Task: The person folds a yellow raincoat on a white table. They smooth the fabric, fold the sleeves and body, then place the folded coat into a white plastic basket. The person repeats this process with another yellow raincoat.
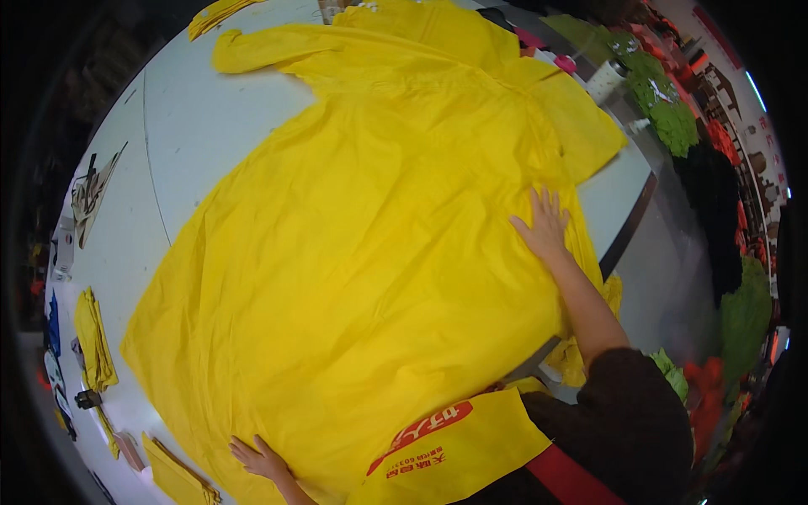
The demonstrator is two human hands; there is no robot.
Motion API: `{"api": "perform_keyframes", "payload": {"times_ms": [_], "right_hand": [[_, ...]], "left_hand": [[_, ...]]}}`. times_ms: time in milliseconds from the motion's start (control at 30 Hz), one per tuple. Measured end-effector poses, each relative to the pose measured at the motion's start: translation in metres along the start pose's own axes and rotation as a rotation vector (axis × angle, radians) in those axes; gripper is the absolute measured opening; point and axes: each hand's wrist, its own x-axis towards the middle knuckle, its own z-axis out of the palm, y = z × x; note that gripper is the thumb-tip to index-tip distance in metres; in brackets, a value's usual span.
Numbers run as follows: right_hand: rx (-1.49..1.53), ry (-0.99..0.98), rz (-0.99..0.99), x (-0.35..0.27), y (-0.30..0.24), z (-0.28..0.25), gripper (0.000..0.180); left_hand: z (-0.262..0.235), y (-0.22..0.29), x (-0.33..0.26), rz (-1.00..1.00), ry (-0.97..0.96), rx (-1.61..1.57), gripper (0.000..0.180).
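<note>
The broad, creased yellow cloth garment (353, 252) lies spread over the smooth pale desk (210, 126). The right hand (545, 225) rests flat near the garment's right edge, fingers fanned wide; the left hand (261, 461) lies on its lower left part, fingers parted (neither appears to grip anything). Flat palms should suit this thin-looking cloth: light, even pressure outward from the garment's middle would likely ease the creases, while pinching could add more.

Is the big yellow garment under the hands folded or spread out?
Spread out, slightly wrinkled: the yellow garment covers much of the table, a sleeve extended, left hand and right hand on it.
</note>
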Motion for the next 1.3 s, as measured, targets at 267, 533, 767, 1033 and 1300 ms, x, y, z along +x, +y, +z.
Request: {"api": "perform_keyframes", "payload": {"times_ms": [267,533,767,1033,1300], "right_hand": [[0.083,-0.130,0.010,-0.039,-0.015,-0.036,0.081],[0.752,-0.022,-0.078,-0.062,0.063,-0.008,0.053],[1.225,0.237,0.834,-0.223,0.202,0.095,0.026],[2.548,-0.185,0.989,-0.235,0.115,0.106,0.055],[1.867,0.725,0.404,-0.200,0.084,-0.067,0.033]], "left_hand": [[-0.023,-0.016,-0.032,0.042,0.229,-0.098,0.066],[-0.005,-0.038,-0.110,0.302,0.227,-0.223,0.060],[-0.014,0.157,-0.184,1.061,-0.155,-0.686,0.054],[-0.052,0.353,-0.314,1.862,-0.435,-0.450,0.070],[-0.046,0.365,-0.330,1.783,-0.383,-0.257,0.078]]}}
